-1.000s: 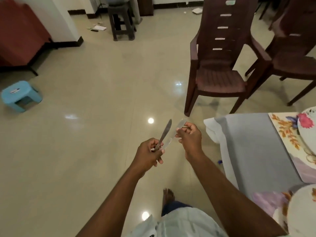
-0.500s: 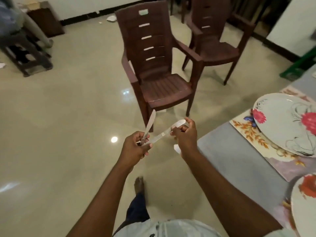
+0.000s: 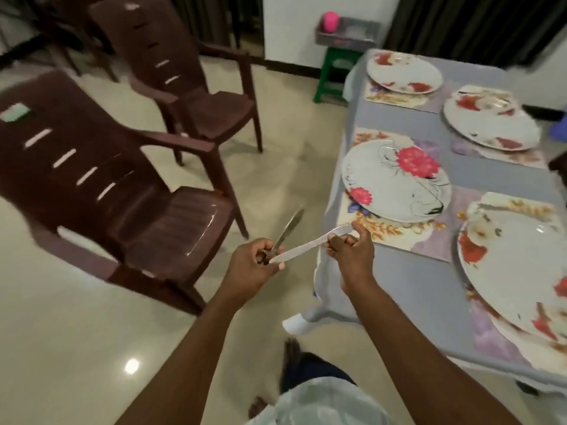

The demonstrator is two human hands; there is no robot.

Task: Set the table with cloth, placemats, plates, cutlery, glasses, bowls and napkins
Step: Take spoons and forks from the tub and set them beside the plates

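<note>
Two brown chairs [image 3: 122,191] are standing on the pale floor [image 3: 61,332], left of the action. The left hand [image 3: 250,266] is curling its fingers around a knife [image 3: 287,231] and the spoon's handle. The spoon [image 3: 306,245] is bridging both hands, probably being drawn out for laying down. The right hand [image 3: 352,253] is pinching the spoon's bowl end, hovering over the corner of the tabletop [image 3: 435,289]. Grey cloth is covering it, with four floral plates [image 3: 395,182] sitting on placemats [image 3: 429,240]; cutlery places are waiting.
</note>
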